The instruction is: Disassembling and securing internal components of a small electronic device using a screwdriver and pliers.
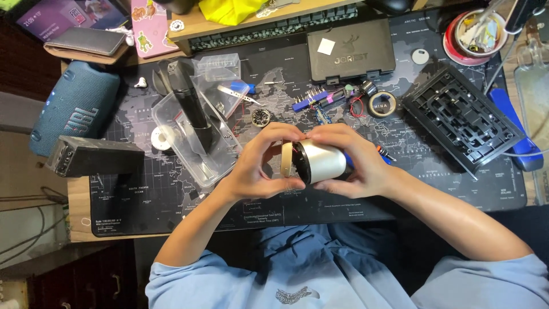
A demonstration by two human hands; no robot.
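Observation:
Both my hands hold a small silver cylinder [325, 161] with a black end face above the dark desk mat [171, 200]. My right hand [357, 163] wraps around the silver body. My left hand [260, 166] grips a tan ring-shaped cap [286, 158] at the cylinder's left end, fingers curled around its rim. The cap sits right against the black end; whether it is fully seated is unclear.
A clear plastic box [197, 146] with a black tool in it lies left of my hands. A blue cylindrical speaker [74, 106] and a black block [94, 155] sit further left. A black case [350, 50], small electronic parts [326, 100], a tape roll [382, 104] and a black keyboard frame [460, 117] lie beyond.

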